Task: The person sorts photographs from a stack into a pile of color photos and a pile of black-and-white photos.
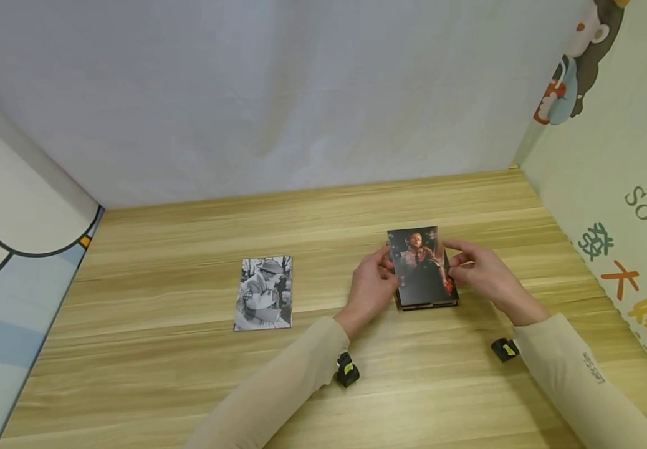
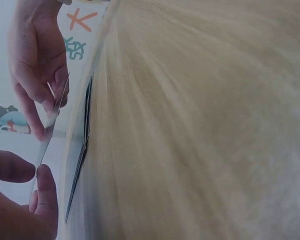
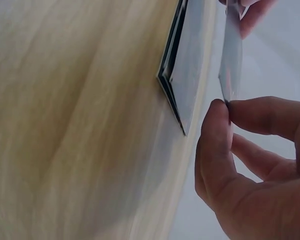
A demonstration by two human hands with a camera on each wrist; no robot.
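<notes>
Left hand [image 1: 371, 288] and right hand [image 1: 483, 271] each pinch an edge of the colour photo [image 1: 421, 265], lifted just above the photo stack [image 1: 427, 304] on the worktop [image 1: 189, 386]. Light pinches; it could slip, bend, or knock the stack askew. Black-and-white photo [image 1: 263, 293] lies well left.

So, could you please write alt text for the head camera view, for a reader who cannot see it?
Two hands, the left hand and the right hand, pinch a colour photo by its side edges, lifted just above a small stack of photos on a wooden table. A black-and-white photo lies flat further left.
</notes>
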